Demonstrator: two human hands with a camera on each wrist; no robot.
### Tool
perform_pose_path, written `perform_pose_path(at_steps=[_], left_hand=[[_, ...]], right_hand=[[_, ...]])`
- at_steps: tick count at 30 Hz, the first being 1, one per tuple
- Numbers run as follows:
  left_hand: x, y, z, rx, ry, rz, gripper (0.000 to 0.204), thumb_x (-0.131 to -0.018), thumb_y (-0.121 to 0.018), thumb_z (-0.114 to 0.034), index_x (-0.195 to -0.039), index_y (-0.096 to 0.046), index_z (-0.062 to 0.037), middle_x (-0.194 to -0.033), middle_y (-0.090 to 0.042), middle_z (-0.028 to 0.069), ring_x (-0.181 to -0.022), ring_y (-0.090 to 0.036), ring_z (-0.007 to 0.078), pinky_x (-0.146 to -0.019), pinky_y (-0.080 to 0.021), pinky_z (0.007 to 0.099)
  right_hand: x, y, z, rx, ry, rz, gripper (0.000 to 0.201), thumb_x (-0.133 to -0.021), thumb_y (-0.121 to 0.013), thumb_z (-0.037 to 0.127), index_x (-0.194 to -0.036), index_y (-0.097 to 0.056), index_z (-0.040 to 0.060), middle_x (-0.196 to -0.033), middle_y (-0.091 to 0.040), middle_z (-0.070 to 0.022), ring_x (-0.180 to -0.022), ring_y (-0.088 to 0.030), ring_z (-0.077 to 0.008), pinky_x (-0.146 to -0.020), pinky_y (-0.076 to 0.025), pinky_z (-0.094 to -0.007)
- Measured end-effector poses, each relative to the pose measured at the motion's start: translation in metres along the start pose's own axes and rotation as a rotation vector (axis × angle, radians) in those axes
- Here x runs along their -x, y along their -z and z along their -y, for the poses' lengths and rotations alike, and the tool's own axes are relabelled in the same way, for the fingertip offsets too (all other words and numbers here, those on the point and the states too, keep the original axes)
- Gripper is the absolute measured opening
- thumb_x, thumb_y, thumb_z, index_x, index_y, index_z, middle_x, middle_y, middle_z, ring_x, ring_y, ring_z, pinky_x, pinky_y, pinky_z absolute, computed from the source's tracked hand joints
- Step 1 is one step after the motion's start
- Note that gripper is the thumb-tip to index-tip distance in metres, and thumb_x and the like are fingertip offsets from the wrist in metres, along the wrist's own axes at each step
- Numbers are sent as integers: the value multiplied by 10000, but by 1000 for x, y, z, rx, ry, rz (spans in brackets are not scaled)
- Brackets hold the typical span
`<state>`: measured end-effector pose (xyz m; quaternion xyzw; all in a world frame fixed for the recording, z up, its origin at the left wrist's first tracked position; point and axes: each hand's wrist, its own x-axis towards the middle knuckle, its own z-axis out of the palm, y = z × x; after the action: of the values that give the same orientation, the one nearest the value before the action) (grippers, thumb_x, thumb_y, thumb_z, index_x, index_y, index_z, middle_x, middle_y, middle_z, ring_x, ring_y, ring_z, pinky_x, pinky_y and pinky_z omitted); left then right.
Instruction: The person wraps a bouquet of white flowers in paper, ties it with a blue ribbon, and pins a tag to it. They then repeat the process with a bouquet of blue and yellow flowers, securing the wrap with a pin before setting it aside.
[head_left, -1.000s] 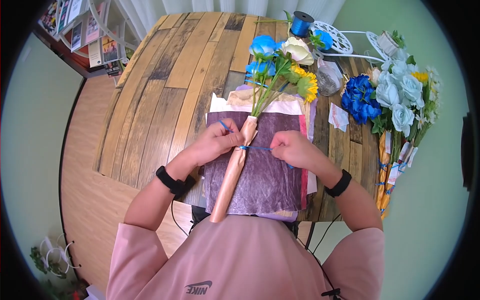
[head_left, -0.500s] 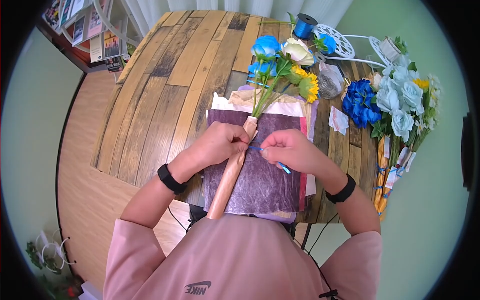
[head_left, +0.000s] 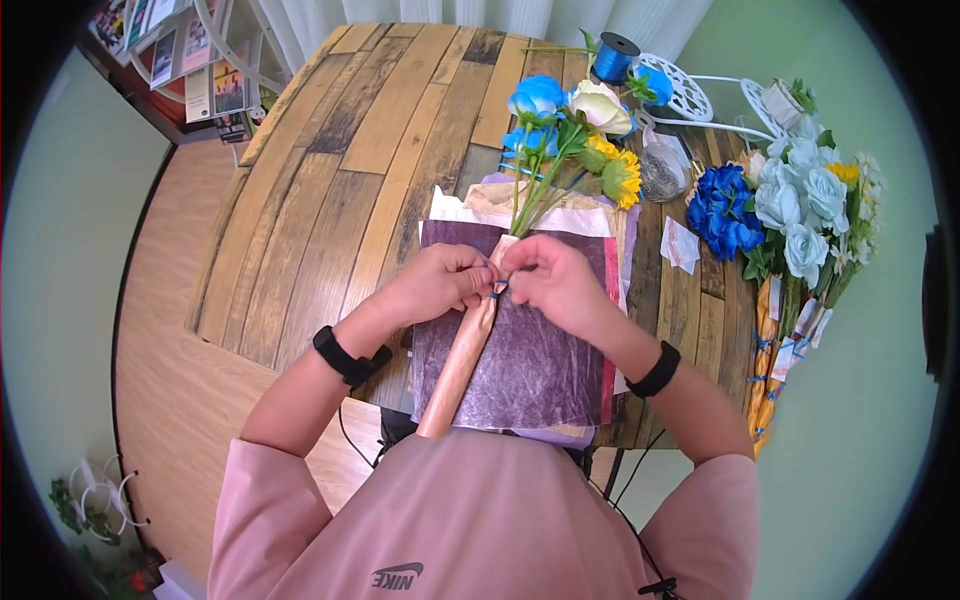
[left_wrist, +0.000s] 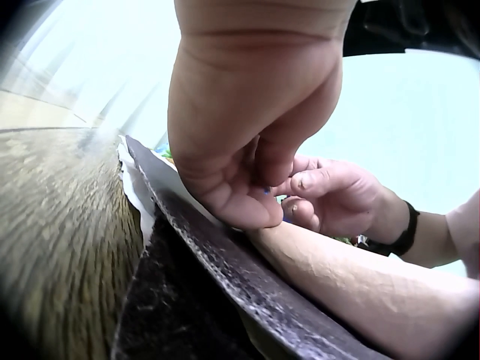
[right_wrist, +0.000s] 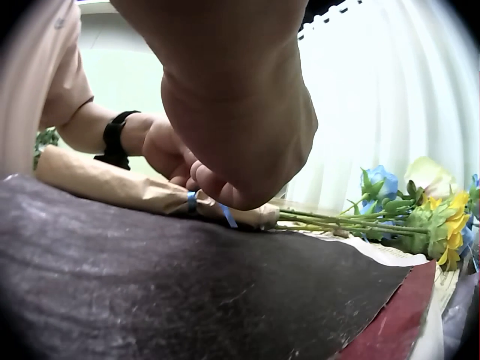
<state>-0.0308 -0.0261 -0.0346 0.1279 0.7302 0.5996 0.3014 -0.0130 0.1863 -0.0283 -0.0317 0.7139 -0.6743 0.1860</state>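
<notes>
A bunch of flowers [head_left: 540, 95] lies with its stems wrapped in a tan paper roll [head_left: 462, 365]. A blue ribbon [right_wrist: 193, 202] circles the paper, and a loose ribbon tail shows beside the fingers in the right wrist view. My left hand [head_left: 445, 283] pinches the ribbon between thumb and fingers over the wrapped stems; a bit of blue shows at its fingertips in the left wrist view. Close against it, my right hand [head_left: 560, 288] holds the ribbon with bent fingers. The knot area is mostly hidden behind the fingers.
Under the roll lies a stack of wrapping sheets with a dark purple sheet [head_left: 545, 375] on top. A ribbon spool [head_left: 614, 60] stands at the back. Bouquets with pale blue roses [head_left: 803, 195] and dark blue flowers [head_left: 724, 212] lie to the right on the wooden table [head_left: 300, 230].
The ribbon, stretched taut between the hands at first, is now drawn in short at the paper roll. My right hand has come left and up to meet my left hand.
</notes>
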Motion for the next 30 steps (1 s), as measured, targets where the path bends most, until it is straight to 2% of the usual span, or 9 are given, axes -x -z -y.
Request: perform_pose_path(at_steps=[4,10,12,14,15,17,20,25,30], left_hand=[[1,-2,5,69,34,-47,239,-987,-614,-257,-1010,-684,-29,-860,-672,-1,-739,-618,69,-663,-519,230],[6,-10,4,98,15,-130,233,-998,-588,-232,-1026,-656,-10,-862,-661,14,-728,-612,72,-657,-524,234],[6,-13,5,111,-8,-153,233,-1001,-576,-222,-1041,-641,-2,-858,-654,24,-728,-609,76,-660,-526,236],[4,-16,13,152,-20,-188,190,-967,-603,-136,-1104,-592,-5,-877,-654,30,-722,-611,87,-658,-527,252],[3,-17,17,152,-19,-187,190,-967,-603,-136,-1104,-592,-5,-877,-654,30,-722,-611,87,-658,-527,252],[5,-18,22,95,-200,-217,213,-901,-643,-43,-1089,-546,-18,-896,-653,48,-726,-613,104,-661,-528,273],[9,-21,18,-15,-209,-308,264,-835,-668,20,-1040,-510,-29,-875,-671,81,-740,-664,159,-671,-538,299],[20,-30,1,-204,-203,-382,240,-844,-641,75,-997,-486,-26,-894,-624,64,-850,-662,125,-730,-548,269],[18,-32,3,-284,-265,-424,218,-836,-646,77,-968,-497,-13,-887,-638,83,-856,-679,137,-722,-560,281]], right_hand=[[9,-16,0,224,177,-17,176,-838,-677,-23,-968,-558,-11,-836,-634,-44,-742,-644,-109,-637,-528,-273],[4,-23,-4,280,259,-100,129,-850,-663,-15,-928,-560,-9,-806,-636,-60,-741,-646,-103,-634,-529,-279],[5,-25,-4,283,257,-108,121,-851,-665,-4,-919,-565,-9,-798,-644,-66,-743,-658,-116,-635,-531,-286],[5,-26,-4,287,254,-116,114,-852,-667,6,-909,-569,-9,-791,-652,-72,-745,-669,-129,-636,-534,-294],[4,-25,-3,315,254,-121,111,-850,-669,14,-909,-578,-11,-788,-662,-85,-750,-677,-142,-643,-538,-298],[2,-25,-5,342,253,-128,110,-848,-672,23,-910,-587,-12,-785,-671,-98,-755,-685,-154,-650,-542,-303],[0,-25,-10,284,278,-141,123,-849,-671,43,-942,-620,-19,-814,-691,-136,-768,-698,-190,-674,-551,-317],[1,-18,-12,395,241,-80,155,-835,-667,82,-952,-674,-19,-883,-703,-184,-815,-703,-315,-729,-556,-382],[3,-17,-3,454,216,-38,159,-819,-669,90,-942,-677,-11,-883,-690,-199,-845,-686,-350,-744,-546,-406]])
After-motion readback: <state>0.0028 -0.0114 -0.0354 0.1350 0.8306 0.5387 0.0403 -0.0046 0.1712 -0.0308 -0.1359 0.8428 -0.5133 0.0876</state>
